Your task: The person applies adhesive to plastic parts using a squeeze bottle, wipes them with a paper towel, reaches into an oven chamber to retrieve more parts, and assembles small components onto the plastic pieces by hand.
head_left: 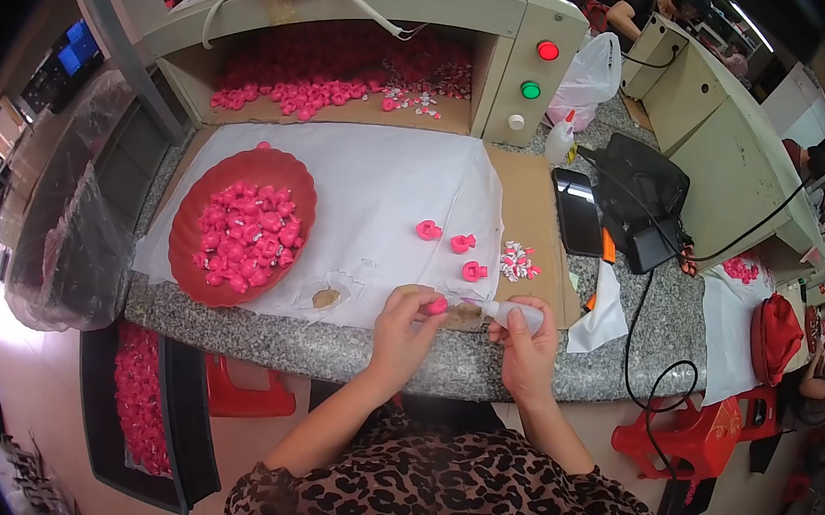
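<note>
Pinched in the fingers of my left hand (pixel 406 331) is a small pink plastic piece (pixel 436 306). My right hand (pixel 527 351) is closed round a white glue bottle (pixel 524 317), its thin nozzle pointing left at the pink piece; I cannot tell whether they touch. Just beyond my hands, several like pink pieces (pixel 463 243) lie on white paper (pixel 375 191). A little pile of silver-and-pink bits (pixel 519 261) rests on cardboard right of them. To the left stands a red scalloped bowl (pixel 186 251) heaped with pink pieces (pixel 249 232).
A beige machine housing (pixel 325 3) with more pink pieces inside stands at the back. On the right are a phone (pixel 577 212), a black bag (pixel 639 195), an orange-handled tool (pixel 607 246) and a cable (pixel 627 356). A dark crate (pixel 188 422) of pink pieces stands below left.
</note>
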The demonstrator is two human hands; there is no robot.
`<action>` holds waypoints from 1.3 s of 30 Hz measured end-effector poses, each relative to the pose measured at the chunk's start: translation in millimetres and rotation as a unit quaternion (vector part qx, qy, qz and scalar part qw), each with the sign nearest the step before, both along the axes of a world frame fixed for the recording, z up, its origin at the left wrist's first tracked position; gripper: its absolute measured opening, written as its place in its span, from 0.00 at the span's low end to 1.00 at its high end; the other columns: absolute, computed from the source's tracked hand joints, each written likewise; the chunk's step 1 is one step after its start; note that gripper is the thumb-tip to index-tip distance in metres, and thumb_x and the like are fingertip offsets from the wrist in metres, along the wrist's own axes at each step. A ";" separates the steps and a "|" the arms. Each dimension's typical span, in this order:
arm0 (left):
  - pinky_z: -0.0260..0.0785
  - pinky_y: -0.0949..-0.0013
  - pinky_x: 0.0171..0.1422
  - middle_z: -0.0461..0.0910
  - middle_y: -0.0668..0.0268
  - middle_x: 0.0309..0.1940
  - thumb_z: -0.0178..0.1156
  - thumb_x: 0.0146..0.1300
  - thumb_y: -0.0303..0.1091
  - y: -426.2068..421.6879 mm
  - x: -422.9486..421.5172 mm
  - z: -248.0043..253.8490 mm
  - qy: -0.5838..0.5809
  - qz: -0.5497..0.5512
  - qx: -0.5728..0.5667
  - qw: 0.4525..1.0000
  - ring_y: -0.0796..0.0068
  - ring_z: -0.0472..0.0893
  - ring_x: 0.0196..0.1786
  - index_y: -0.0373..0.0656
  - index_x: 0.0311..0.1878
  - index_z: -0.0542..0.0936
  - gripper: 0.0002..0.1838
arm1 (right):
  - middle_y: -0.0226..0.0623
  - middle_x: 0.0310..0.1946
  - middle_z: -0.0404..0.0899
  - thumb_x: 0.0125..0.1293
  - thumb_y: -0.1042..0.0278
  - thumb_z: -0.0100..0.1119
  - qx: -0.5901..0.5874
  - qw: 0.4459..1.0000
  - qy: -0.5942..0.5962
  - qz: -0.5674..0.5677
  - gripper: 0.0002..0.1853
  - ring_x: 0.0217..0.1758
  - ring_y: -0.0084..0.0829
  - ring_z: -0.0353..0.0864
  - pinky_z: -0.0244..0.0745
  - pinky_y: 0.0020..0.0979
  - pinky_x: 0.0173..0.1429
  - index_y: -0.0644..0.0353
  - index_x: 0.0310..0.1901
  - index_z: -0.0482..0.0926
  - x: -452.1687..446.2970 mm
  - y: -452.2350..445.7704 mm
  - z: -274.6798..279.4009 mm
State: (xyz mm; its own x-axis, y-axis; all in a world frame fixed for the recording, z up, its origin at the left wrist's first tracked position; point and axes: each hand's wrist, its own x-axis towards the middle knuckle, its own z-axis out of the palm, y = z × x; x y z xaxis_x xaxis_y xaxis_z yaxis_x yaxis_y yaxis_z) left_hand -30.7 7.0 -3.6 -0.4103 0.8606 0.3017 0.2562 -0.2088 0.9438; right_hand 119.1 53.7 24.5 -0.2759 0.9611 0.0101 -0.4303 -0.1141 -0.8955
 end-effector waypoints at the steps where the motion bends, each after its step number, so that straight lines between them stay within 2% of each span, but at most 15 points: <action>1: 0.70 0.76 0.38 0.71 0.62 0.38 0.59 0.46 0.19 -0.2 0.1 1.1 0.007 0.002 0.002 1.000 0.74 0.75 0.36 0.37 0.38 0.74 0.12 | 0.34 0.30 0.69 0.58 0.72 0.52 0.039 0.998 -0.047 -0.010 0.11 0.28 0.22 0.71 0.66 0.22 0.30 0.64 0.40 0.64 -1.2 -2.7 0.9; 2: 0.70 0.76 0.38 0.71 0.62 0.38 0.59 0.46 0.19 -0.4 0.3 1.4 0.007 0.002 0.001 1.000 0.74 0.75 0.36 0.37 0.38 0.74 0.12 | 0.34 0.30 0.69 0.58 0.72 0.52 0.038 0.998 -0.047 -0.010 0.11 0.28 0.22 0.71 0.66 0.22 0.30 0.64 0.40 0.64 -1.5 -5.0 1.2; 4: 0.69 0.76 0.38 0.70 0.61 0.38 0.59 0.46 0.19 -0.9 0.8 1.9 -0.006 0.004 -0.005 1.000 0.75 0.75 0.36 0.38 0.38 0.74 0.13 | 0.36 0.35 0.67 0.59 0.74 0.50 0.113 0.987 -0.109 -0.019 0.10 0.29 0.23 0.72 0.68 0.22 0.31 0.65 0.40 0.63 -1.1 -9.5 1.2; 7: 0.69 0.77 0.38 0.70 0.62 0.37 0.59 0.46 0.18 -1.0 0.5 2.1 0.009 0.011 -0.009 1.000 0.74 0.75 0.35 0.38 0.37 0.74 0.13 | 0.37 0.37 0.65 0.59 0.74 0.48 0.176 0.972 -0.152 -0.011 0.09 0.29 0.23 0.71 0.68 0.20 0.32 0.66 0.39 0.63 -0.2 -12.2 0.4; 14: 0.69 0.77 0.38 0.70 0.62 0.37 0.59 0.46 0.18 -1.9 1.2 5.0 0.012 0.015 -0.005 1.000 0.75 0.75 0.34 0.38 0.36 0.75 0.12 | 0.36 0.35 0.64 0.59 0.75 0.49 0.237 0.951 -0.195 -0.018 0.09 0.30 0.22 0.70 0.69 0.20 0.33 0.66 0.38 0.63 2.5 -9.6 -8.2; 19: 0.69 0.77 0.37 0.70 0.62 0.36 0.59 0.46 0.19 -1.7 1.4 4.6 0.014 0.017 0.004 1.000 0.76 0.75 0.34 0.38 0.36 0.75 0.11 | 0.37 0.35 0.64 0.58 0.76 0.50 0.322 0.908 -0.266 -0.030 0.08 0.30 0.22 0.70 0.69 0.20 0.33 0.66 0.38 0.63 6.0 -6.0 -16.7; 23: 0.69 0.77 0.37 0.70 0.62 0.36 0.59 0.46 0.19 -1.5 1.2 3.1 0.012 0.014 0.000 1.000 0.76 0.75 0.34 0.38 0.36 0.75 0.11 | 0.37 0.35 0.64 0.58 0.76 0.50 0.310 0.917 -0.250 -0.035 0.08 0.30 0.23 0.70 0.69 0.20 0.33 0.66 0.38 0.63 4.5 -6.3 -14.8; 29: 0.70 0.77 0.37 0.70 0.62 0.37 0.59 0.46 0.19 -1.1 1.5 2.3 0.000 0.016 0.007 1.000 0.76 0.75 0.34 0.37 0.36 0.75 0.11 | 0.38 0.35 0.64 0.58 0.77 0.50 0.342 0.899 -0.273 -0.028 0.09 0.30 0.23 0.70 0.70 0.20 0.32 0.66 0.38 0.63 4.5 -6.6 -13.3; 32: 0.70 0.78 0.37 0.70 0.62 0.37 0.59 0.46 0.19 -1.1 1.2 1.6 0.006 0.017 0.008 1.000 0.76 0.75 0.35 0.37 0.36 0.75 0.11 | 0.38 0.34 0.64 0.58 0.77 0.50 0.328 0.911 -0.249 -0.036 0.09 0.29 0.23 0.70 0.69 0.20 0.32 0.66 0.38 0.63 2.7 -6.5 -12.0; 37: 0.70 0.77 0.38 0.70 0.62 0.37 0.59 0.46 0.19 -1.6 1.2 3.0 0.002 0.018 0.003 1.000 0.76 0.75 0.35 0.37 0.36 0.75 0.11 | 0.39 0.33 0.64 0.58 0.77 0.50 0.355 0.892 -0.277 -0.029 0.08 0.28 0.23 0.70 0.69 0.20 0.31 0.66 0.38 0.63 4.4 -5.7 -12.1; 39: 0.70 0.77 0.38 0.70 0.62 0.37 0.59 0.46 0.20 -1.7 1.3 2.7 -0.003 0.017 0.000 1.000 0.75 0.75 0.35 0.37 0.36 0.75 0.11 | 0.39 0.34 0.64 0.58 0.76 0.50 0.333 0.909 -0.248 -0.030 0.08 0.28 0.23 0.70 0.69 0.21 0.31 0.67 0.38 0.63 1.3 -7.1 -9.0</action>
